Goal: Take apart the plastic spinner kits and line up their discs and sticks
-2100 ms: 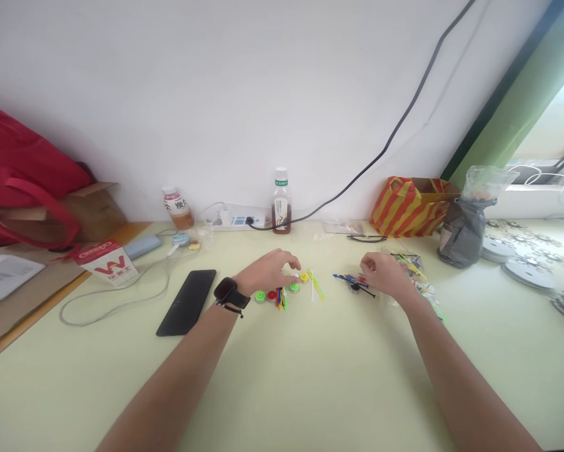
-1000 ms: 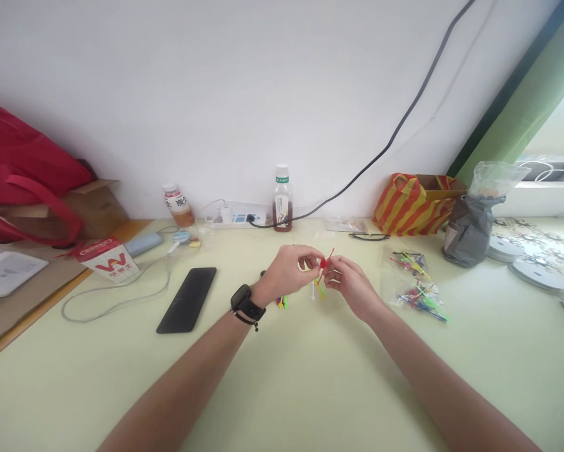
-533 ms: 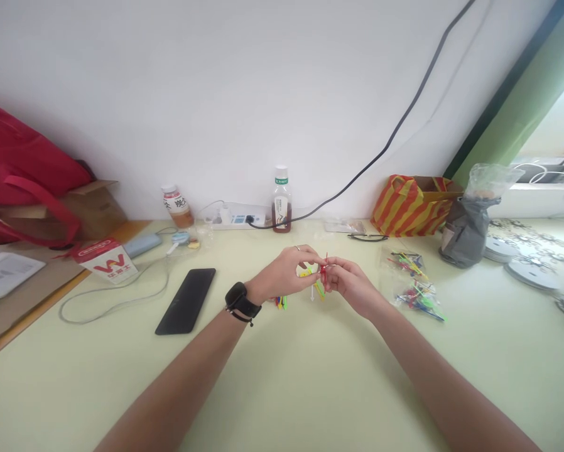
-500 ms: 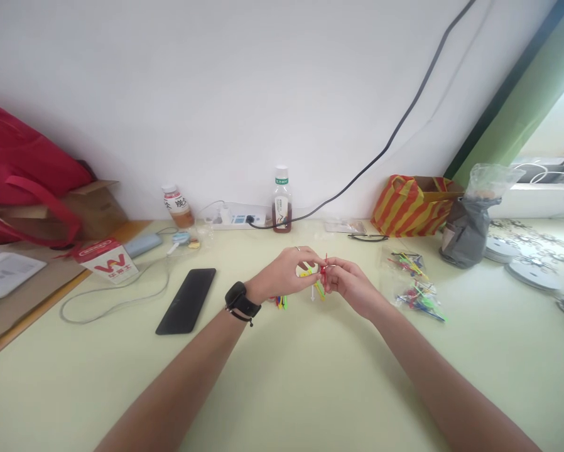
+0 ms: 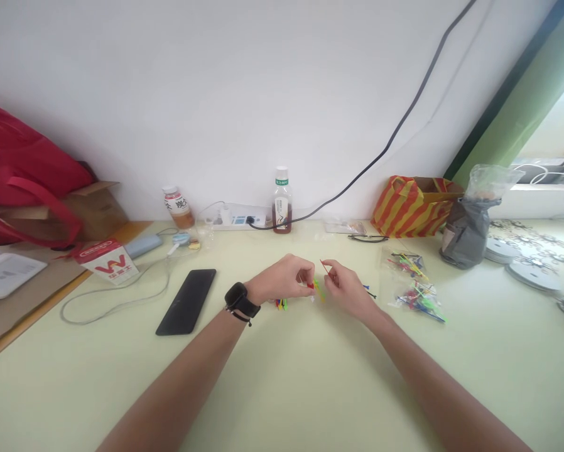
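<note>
My left hand [image 5: 289,276], with a black watch [image 5: 238,298] on its wrist, pinches a small red plastic piece [image 5: 310,286] between thumb and fingertips. Just across from it, my right hand [image 5: 350,289] grips a thin red plastic stick [image 5: 325,267], whose tip points up and left. A gap separates the two hands. Below and between them is a yellow-green plastic piece [image 5: 318,290]. More coloured plastic pieces [image 5: 281,304] lie on the table under my left hand, mostly hidden by it. A dark blue piece [image 5: 369,291] shows beyond my right hand.
Clear bags of coloured plastic pieces [image 5: 421,298] lie to the right. A black phone [image 5: 186,301] is at left, beside a white cable [image 5: 117,320]. Behind stand a drink bottle [image 5: 282,204], a power strip [image 5: 244,216], glasses [image 5: 367,238] and a striped bag [image 5: 411,204].
My hands, together at a red piece before, have moved apart. The left now has a small red piece and the right a thin red stick. A dark blue piece has come into sight.
</note>
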Motion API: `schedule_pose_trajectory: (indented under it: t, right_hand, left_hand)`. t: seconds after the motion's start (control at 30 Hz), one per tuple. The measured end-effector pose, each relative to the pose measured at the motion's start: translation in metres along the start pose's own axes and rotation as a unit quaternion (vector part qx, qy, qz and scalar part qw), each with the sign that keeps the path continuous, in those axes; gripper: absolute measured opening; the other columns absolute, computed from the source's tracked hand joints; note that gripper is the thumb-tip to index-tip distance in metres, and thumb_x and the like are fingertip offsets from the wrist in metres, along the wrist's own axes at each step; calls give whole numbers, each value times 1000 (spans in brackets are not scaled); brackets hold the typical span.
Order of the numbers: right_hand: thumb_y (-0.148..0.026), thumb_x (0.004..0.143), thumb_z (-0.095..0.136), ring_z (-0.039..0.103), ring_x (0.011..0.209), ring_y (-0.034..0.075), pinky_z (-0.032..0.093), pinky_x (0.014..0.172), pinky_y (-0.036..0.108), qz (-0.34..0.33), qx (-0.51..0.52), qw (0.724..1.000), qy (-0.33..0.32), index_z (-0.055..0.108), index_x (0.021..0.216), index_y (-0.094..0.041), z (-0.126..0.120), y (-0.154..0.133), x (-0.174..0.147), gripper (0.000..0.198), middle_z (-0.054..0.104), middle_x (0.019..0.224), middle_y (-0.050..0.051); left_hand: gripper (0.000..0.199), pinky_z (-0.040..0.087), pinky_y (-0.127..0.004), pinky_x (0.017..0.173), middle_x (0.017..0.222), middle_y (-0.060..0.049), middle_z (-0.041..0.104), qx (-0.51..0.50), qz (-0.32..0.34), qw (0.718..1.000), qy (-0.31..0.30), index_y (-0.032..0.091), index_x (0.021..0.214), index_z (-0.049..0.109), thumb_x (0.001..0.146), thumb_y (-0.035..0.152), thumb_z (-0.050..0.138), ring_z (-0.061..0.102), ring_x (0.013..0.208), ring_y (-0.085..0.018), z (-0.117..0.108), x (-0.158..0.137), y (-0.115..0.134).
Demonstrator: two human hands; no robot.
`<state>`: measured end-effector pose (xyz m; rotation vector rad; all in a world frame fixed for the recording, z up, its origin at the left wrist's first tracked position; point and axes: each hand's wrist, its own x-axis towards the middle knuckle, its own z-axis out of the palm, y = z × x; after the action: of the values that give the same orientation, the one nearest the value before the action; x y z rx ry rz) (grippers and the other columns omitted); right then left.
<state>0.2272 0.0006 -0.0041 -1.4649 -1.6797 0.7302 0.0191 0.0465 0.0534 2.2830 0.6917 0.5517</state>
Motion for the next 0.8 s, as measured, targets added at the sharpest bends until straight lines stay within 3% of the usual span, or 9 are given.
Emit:
schedule_pose_trajectory:
  t: [0.1,0.2,0.37,0.57,0.7,0.8]
  right_hand:
    - [-21,93,52,61,85,22,42,75,34,-45,-136,990,1,60,126,-22,5,9,-2,34,65,98,6]
    - [-18,96,51,62,101,24,45,85,35,-96,-178,979,-20,63,118,-22,10,10,-5,25,63,111,9]
    - [-17,98,54,60,100,24,46,87,35,-133,-189,971,-57,67,105,-23,15,8,-8,16,61,105,8]
    - [-10,93,54,62,97,23,46,86,34,-135,-174,973,-70,67,98,-22,11,10,-4,18,64,101,7]
    - [-16,93,57,62,101,25,45,88,36,-131,-196,972,-17,66,96,-23,-8,13,4,11,66,104,8]
    - [-21,91,61,61,103,28,44,86,37,-89,-270,958,34,64,95,-22,-29,22,11,6,68,102,9]
  left_hand:
    - [9,49,-27,68,75,1,73,45,-1,998,-36,24,82,80,74,24,76,66,72,-17,1,-1,-7]
    - [7,48,-28,68,75,0,73,68,-20,996,-47,25,78,82,73,26,77,66,74,-19,3,-2,-13]
    - [6,49,-32,82,92,-1,74,95,-14,994,-43,29,77,82,72,26,80,63,99,-25,3,-3,-19]
    - [13,46,-36,93,111,-1,73,131,2,991,-32,29,86,80,74,23,80,57,111,-27,4,-2,-21]
    - [28,47,-37,92,110,-4,72,143,2,990,-9,28,104,77,76,27,80,58,109,-28,6,-1,-23]
    - [22,48,-37,91,106,-5,72,160,3,987,-9,26,101,77,79,30,79,59,105,-27,6,0,-26]
